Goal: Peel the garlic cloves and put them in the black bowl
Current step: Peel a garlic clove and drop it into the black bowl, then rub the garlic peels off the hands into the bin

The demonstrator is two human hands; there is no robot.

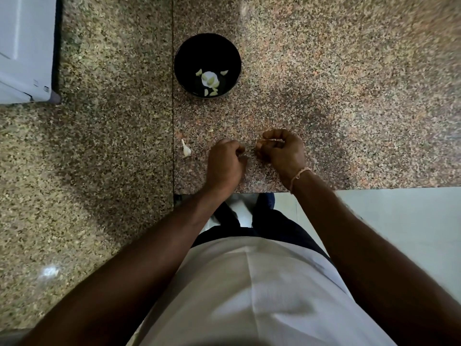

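Peeling in progress, by judgement: right hand pinching a pale scrap; left hand curled, contents indiscernible; next, transferring to black bowl at 12 o'clock; unpeeled clove waiting at 9 o'clock on bench.

Dim light is falling from above; a glare spot is gleaming on the worktop, soft shadows are spreading, and edges are blurring and bending.

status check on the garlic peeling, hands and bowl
Left hand and right hand curled close together over the counter, contents hidden. Black bowl holds several peeled cloves. One unpeeled clove waits left of hands. Path clear.
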